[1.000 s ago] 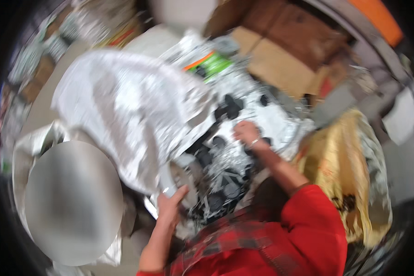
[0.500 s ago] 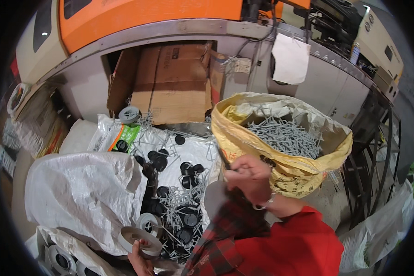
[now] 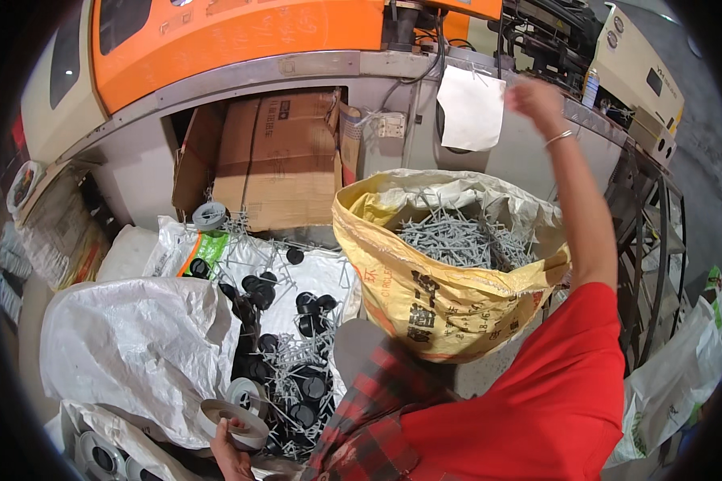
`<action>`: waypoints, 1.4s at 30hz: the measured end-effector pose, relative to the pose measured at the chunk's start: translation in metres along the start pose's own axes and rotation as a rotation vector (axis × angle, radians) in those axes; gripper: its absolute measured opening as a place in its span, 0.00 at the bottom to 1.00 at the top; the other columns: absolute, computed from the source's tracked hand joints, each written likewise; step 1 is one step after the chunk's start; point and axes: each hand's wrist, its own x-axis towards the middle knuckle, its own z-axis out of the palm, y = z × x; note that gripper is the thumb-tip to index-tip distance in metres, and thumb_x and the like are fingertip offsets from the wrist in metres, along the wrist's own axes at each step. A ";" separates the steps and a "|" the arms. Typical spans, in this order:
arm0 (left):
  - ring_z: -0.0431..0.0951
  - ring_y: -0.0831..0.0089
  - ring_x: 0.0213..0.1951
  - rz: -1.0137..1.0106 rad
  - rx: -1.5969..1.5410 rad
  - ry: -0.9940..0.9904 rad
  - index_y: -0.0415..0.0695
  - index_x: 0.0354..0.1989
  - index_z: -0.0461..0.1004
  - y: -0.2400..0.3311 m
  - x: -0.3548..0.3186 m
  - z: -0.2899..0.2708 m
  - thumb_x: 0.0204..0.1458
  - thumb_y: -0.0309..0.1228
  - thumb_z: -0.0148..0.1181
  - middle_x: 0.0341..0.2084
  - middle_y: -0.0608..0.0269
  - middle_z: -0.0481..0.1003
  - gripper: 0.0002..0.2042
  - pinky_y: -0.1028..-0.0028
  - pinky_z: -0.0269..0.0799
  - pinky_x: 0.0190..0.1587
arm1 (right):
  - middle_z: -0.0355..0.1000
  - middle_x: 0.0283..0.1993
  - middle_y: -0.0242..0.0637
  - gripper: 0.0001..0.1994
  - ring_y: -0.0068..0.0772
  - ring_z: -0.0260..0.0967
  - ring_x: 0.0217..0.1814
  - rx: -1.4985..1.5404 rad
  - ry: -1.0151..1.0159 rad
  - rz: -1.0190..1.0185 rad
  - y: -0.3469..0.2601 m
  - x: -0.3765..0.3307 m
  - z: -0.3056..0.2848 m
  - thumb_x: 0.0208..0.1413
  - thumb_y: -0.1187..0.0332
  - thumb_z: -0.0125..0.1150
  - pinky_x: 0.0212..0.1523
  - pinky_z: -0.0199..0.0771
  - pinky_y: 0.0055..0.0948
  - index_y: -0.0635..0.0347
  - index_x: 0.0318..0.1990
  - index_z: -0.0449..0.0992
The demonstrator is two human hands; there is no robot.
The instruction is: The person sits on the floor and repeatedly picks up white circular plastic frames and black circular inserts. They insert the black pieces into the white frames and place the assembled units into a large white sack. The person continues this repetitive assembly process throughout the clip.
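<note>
At the lower left, my left hand [image 3: 231, 446] grips a round grey plastic ring-shaped part [image 3: 234, 425] by its rim, thumb over its face. A similar grey part [image 3: 247, 396] lies just behind it, on the heap. My right hand [image 3: 537, 106] is lifted with the arm stretched out, beside a white sheet [image 3: 471, 108] hanging on the machine's side. Motion smears its fingers, and I see nothing distinct in them. Below that arm stands a yellow woven sack [image 3: 449, 305], its mouth open, full of thin grey plastic sprues [image 3: 465, 237].
Black round caps [image 3: 313, 385] and loose grey sprues are strewn over white sacking [image 3: 293, 289]. A crumpled white sack [image 3: 136, 345] lies left, with more grey round parts [image 3: 100, 453] in a bag nearer me. Behind stand a cardboard box [image 3: 277, 160] and an orange machine [image 3: 241, 36].
My right hand has swung from above the yellow sack's near edge up and away to the white sheet. The left hand still holds the grey ring. The view has shifted slightly.
</note>
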 end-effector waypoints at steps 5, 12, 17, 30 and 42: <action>0.72 0.64 0.39 0.054 -0.014 0.024 0.35 0.51 0.62 -0.004 0.013 -0.002 0.52 0.39 0.58 0.38 0.56 0.70 0.24 0.66 0.70 0.44 | 0.73 0.24 0.37 0.09 0.24 0.73 0.22 -0.102 -0.337 -0.045 -0.014 -0.095 0.088 0.52 0.70 0.57 0.21 0.77 0.23 0.70 0.31 0.75; 0.71 0.71 0.37 0.187 -0.154 0.055 0.37 0.46 0.69 0.029 -0.027 0.011 0.50 0.39 0.63 0.33 0.59 0.72 0.21 0.68 0.68 0.43 | 0.72 0.20 0.31 0.09 0.18 0.69 0.21 -0.158 -1.026 -0.589 -0.094 -0.218 0.184 0.52 0.67 0.58 0.23 0.67 0.20 0.65 0.29 0.77; 0.75 0.73 0.33 0.210 0.047 0.148 0.35 0.39 0.72 0.025 -0.029 0.023 0.51 0.39 0.62 0.30 0.61 0.76 0.18 0.72 0.69 0.40 | 0.73 0.23 0.37 0.11 0.24 0.70 0.25 -0.309 -1.347 -0.412 -0.040 -0.267 0.231 0.50 0.65 0.60 0.29 0.70 0.26 0.66 0.33 0.76; 0.74 0.75 0.31 0.302 -0.051 0.191 0.36 0.37 0.73 0.044 -0.040 0.020 0.50 0.36 0.62 0.28 0.61 0.76 0.15 0.75 0.68 0.37 | 0.72 0.45 0.56 0.32 0.51 0.70 0.49 -0.797 -1.839 -0.320 0.233 -0.434 0.343 0.37 0.54 0.69 0.50 0.70 0.37 0.69 0.47 0.70; 0.73 0.78 0.29 0.241 0.021 0.227 0.38 0.38 0.72 0.036 -0.027 0.013 0.48 0.39 0.65 0.28 0.65 0.75 0.17 0.76 0.69 0.33 | 0.58 0.63 0.56 0.58 0.51 0.58 0.63 -0.623 -1.560 0.468 0.373 -0.490 0.357 0.21 0.61 0.78 0.61 0.61 0.36 0.70 0.65 0.49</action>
